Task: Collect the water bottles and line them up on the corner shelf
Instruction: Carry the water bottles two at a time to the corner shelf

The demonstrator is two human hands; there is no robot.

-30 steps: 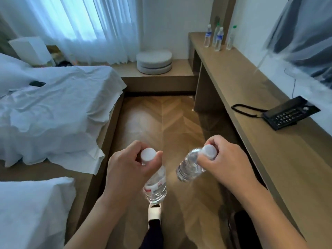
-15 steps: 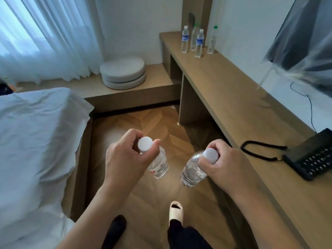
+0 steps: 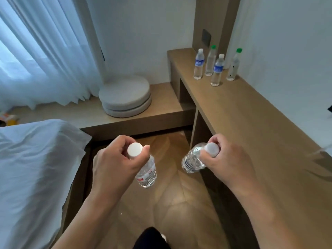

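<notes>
Clear plastic is what we hold in both hands. Our left hand (image 3: 115,164) is curled around the neck of a bottle with a red label (image 3: 146,174), and its white cap pokes up between our thumb and fingers. The bottle hangs down over the wooden floor (image 3: 172,203). Our right hand (image 3: 228,166) grips a second bottle with ridged sides (image 3: 191,162) by its top, just under the white cap, and this one tilts down toward the left. The two bottles are near each other but do not touch. On the right runs a long wooden shelf (image 3: 251,123) along the wall. At its far end, in the corner, four more bottles stand upright close together. Two have blue labels and white caps, one on the left (image 3: 198,64) and one nearer to us (image 3: 217,71). Two have green caps, one at the back (image 3: 210,61) and one on the right by the wall (image 3: 233,66). On the left we see a bed with a white sheet (image 3: 32,168). Far behind it hang thin white curtains (image 3: 41,56). Two round grey cushions (image 3: 125,96) sit stacked on a low wooden step next to the shelf.
</notes>
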